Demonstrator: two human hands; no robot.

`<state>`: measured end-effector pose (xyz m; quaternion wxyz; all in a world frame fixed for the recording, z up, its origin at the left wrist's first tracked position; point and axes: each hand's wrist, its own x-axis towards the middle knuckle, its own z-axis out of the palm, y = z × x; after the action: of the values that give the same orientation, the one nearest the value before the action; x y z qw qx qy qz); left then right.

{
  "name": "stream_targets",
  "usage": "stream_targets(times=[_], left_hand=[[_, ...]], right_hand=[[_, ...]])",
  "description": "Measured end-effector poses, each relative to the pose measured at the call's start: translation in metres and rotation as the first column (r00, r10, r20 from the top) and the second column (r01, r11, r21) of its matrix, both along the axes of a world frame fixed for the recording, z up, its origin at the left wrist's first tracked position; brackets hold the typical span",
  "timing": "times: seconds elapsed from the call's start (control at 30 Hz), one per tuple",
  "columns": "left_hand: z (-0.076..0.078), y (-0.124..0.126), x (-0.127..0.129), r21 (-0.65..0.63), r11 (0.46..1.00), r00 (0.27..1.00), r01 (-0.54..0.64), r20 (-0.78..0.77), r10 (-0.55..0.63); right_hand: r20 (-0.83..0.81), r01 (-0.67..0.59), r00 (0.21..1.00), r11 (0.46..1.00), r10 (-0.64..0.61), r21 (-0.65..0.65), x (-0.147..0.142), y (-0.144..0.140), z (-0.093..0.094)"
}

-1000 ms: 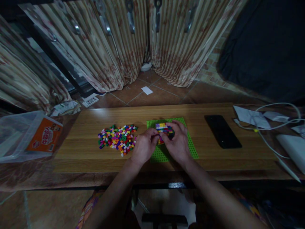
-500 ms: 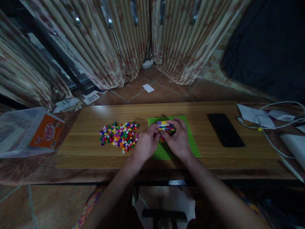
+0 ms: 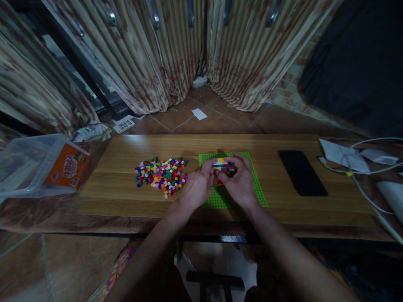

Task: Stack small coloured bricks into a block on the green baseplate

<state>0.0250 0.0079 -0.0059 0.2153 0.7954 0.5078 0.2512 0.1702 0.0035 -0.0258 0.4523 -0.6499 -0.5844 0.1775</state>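
A small structure of multicoloured toy bricks (image 3: 225, 167) stands on the green studded baseplate (image 3: 221, 200). My left hand (image 3: 198, 184) is closed at its left side, with the index finger along the top edge. My right hand (image 3: 242, 181) curls round the right side, thumb at the front and fingers behind. Both hands cover much of the structure, and any single brick between the fingertips is hidden. Left of my hands lies a loose pile of small coloured bricks (image 3: 162, 174).
The wooden board (image 3: 103, 184) bears all of this. A black phone-like slab (image 3: 302, 173) lies to the right, beside white cables (image 3: 362, 184) and paper (image 3: 341, 155). At the far left stands a clear plastic bin (image 3: 31, 167) with an orange label (image 3: 66, 165).
My left fingers have shifted forward and over the top of the brick structure. My right hand keeps its hold. The whole view has moved slightly.
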Motion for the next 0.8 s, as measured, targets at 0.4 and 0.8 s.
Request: stream_targets(times=[0.4,0.8], left_hand=[[0.001,0.009,-0.025,-0.021,1.000,1.000,0.022,0.010,-0.022],[0.005,0.016,-0.065,-0.053,0.997,0.955,0.049,-0.289,-0.062]], right_hand=[[-0.011,-0.043,0.999,0.999,0.044,0.009,0.005,0.001,-0.002],[-0.087,-0.047,0.995,0.993,0.057,0.107,0.020,0.000,0.007]])
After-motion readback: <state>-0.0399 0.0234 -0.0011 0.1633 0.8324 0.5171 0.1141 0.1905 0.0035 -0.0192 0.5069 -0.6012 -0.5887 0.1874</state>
